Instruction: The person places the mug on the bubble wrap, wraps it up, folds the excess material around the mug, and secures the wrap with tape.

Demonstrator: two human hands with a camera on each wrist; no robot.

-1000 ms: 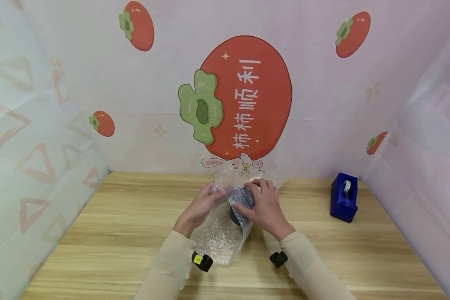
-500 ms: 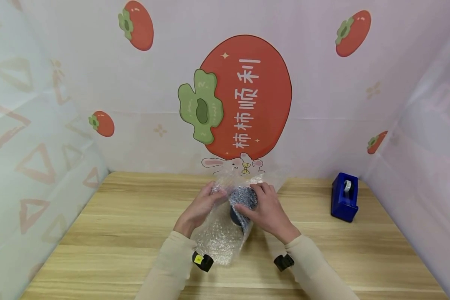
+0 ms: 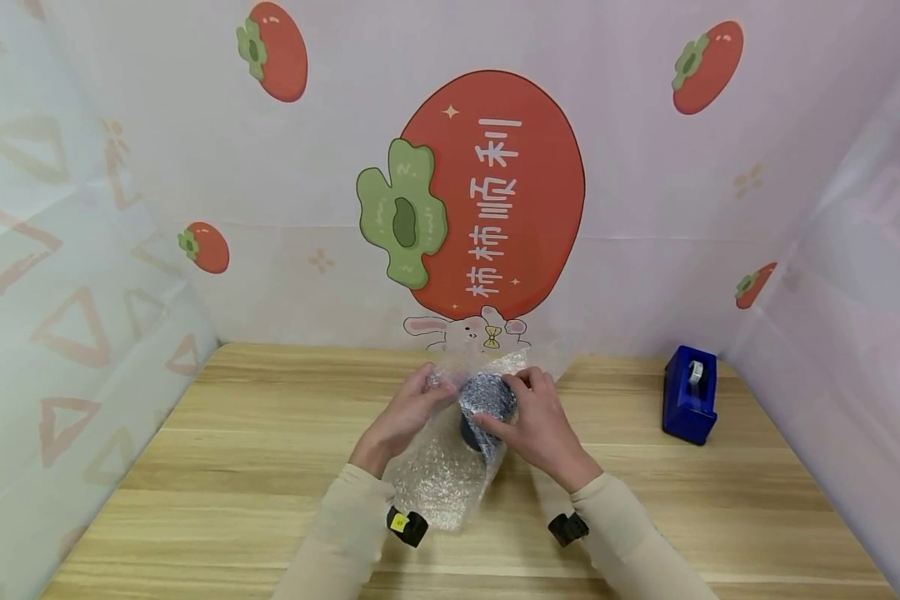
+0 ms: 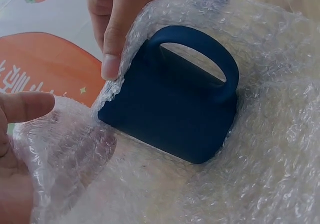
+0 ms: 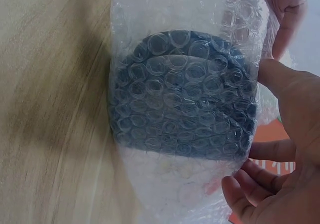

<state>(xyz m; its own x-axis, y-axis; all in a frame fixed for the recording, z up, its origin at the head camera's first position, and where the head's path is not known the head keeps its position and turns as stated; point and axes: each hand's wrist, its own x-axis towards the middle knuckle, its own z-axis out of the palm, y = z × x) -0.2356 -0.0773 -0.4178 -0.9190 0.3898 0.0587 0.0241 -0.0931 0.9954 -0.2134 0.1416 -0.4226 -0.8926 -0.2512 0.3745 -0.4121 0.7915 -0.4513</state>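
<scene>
A dark blue mug (image 4: pixel 165 108) lies partly wrapped in clear bubble wrap (image 3: pixel 438 487), its handle uppermost in the left wrist view. My right hand (image 3: pixel 543 429) grips the mug at one end through a layer of wrap, thumb on one side and fingers on the other. Across from it, my left hand (image 3: pixel 405 417) holds a gathered part of the bubble wrap between thumb and fingers. The right wrist view shows bubbles covering the mug's side and handle. Some of the left fingers are hidden behind the wrap.
A blue tape dispenser (image 3: pixel 688 396) with a roll in it stands at the back right of the wooden table (image 3: pixel 255 450). Behind the table hangs a printed backdrop (image 3: pixel 630 183), and similar cloth lines both sides.
My right hand has shifted slightly to the right, and a flap of wrap now spreads farther to the upper right. The left hand stays nearly still.
</scene>
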